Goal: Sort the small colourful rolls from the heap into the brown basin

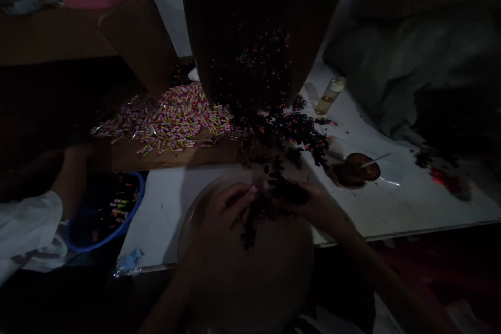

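Observation:
In the dim light both my hands are above a round pale basin (250,276). My left hand (225,206) is on its left side with bent fingers pinched together. A tiny pinkish spot shows at its fingertips, too small to name. From the right, my right hand (319,206) grips a clump of small black plastic pieces (289,191). More dark pieces (248,235) hang or lie just below, between the hands; I cannot tell which. Behind the basin, loose black pieces with orange-red bits (297,128) spill from a dark open box (250,62).
A heap of small pink-and-yellow pieces (172,120) lies on a brown board. On the right are a small bottle (331,95), a brown-filled cup with a stick (363,167) and red pieces (446,180). Another person's arm (74,177) reaches beside a blue-rimmed basin (136,209) on the left.

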`<state>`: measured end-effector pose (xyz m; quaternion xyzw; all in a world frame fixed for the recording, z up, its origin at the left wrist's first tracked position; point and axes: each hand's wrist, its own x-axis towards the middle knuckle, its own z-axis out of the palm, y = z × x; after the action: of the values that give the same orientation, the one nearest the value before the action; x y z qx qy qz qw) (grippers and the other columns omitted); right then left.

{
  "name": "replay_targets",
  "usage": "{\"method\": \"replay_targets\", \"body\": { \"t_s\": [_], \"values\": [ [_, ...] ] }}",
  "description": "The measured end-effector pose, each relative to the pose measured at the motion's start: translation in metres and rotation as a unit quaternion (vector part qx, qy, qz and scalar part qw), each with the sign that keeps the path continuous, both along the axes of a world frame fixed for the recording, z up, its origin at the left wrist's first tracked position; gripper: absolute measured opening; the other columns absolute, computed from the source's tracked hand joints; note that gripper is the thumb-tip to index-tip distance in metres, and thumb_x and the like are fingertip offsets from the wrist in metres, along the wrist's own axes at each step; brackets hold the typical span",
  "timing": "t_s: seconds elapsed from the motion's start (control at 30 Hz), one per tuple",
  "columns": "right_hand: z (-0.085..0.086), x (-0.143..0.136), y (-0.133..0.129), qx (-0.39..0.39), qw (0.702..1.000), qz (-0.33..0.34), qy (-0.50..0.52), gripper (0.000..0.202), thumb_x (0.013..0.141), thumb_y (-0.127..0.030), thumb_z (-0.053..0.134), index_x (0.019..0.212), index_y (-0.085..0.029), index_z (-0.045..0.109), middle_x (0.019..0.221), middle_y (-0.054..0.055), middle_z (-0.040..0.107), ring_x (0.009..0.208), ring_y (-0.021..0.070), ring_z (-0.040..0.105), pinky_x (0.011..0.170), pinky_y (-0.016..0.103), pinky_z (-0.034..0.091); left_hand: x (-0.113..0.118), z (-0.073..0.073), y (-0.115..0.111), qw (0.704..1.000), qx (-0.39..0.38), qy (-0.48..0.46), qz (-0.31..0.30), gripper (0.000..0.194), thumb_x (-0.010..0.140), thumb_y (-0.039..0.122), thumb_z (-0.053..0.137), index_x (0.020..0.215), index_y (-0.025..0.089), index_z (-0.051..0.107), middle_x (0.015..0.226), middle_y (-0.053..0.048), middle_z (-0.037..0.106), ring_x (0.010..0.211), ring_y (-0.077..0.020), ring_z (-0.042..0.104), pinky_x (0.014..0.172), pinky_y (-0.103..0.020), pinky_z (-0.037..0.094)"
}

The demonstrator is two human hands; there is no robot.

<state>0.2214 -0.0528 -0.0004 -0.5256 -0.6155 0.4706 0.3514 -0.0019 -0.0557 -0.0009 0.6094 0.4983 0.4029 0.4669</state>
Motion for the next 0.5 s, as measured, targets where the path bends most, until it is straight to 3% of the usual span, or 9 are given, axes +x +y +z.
{"method": "replay_targets", "body": {
  "t_s": [0.13, 0.23, 0.4, 0.5],
  "values": [
    [0.014, -0.001, -0.002, 0.026, 0.999, 0.022, -0.033, 0.027, 0.081, -0.038, 0.076, 0.103, -0.022, 0.077, 0.097, 0.002, 0.081, 0.088, 0.0228, 0.075, 0.077, 0.029, 0.059, -0.005, 0.008, 0.007, 0.999, -0.039, -0.008, -0.034, 0.021, 0.089, 0.037, 0.068, 0.096, 0.022, 0.080, 0.097, -0.004, 0.079, 0.091, -0.0204, 0.071, 0.082, -0.027, 0.056],
    [0.022, -0.004, -0.003, 0.050, 0.997, 0.032, -0.045, 0.024, 0.085, -0.039, 0.073, 0.100, -0.021, 0.077, 0.088, 0.001, 0.080, 0.080, 0.0204, 0.074, 0.069, 0.026, 0.057, -0.012, 0.005, 0.010, 0.996, -0.054, 0.015, -0.064, 0.025, 0.090, 0.040, 0.067, 0.099, 0.022, 0.081, 0.093, -0.004, 0.080, 0.086, -0.0200, 0.071, 0.079, -0.027, 0.055],
    [0.018, -0.004, -0.006, 0.120, 0.990, 0.038, -0.066, 0.029, 0.089, -0.045, 0.069, 0.103, -0.021, 0.077, 0.091, 0.002, 0.080, 0.077, 0.0194, 0.073, 0.071, 0.027, 0.058, -0.018, 0.000, 0.012, 0.993, -0.042, 0.060, -0.087, 0.028, 0.090, 0.043, 0.068, 0.106, 0.024, 0.081, 0.101, -0.003, 0.081, 0.090, -0.0211, 0.072, 0.072, -0.026, 0.054],
    [0.013, -0.004, -0.007, 0.110, 0.991, 0.031, -0.067, 0.029, 0.088, -0.047, 0.070, 0.099, -0.022, 0.079, 0.091, 0.002, 0.080, 0.075, 0.0200, 0.073, 0.068, 0.028, 0.058, -0.018, 0.004, 0.014, 0.992, -0.029, 0.081, -0.097, 0.026, 0.091, 0.041, 0.066, 0.107, 0.025, 0.081, 0.104, -0.003, 0.081, 0.094, -0.0221, 0.073, 0.076, -0.027, 0.055]
  ]
}}
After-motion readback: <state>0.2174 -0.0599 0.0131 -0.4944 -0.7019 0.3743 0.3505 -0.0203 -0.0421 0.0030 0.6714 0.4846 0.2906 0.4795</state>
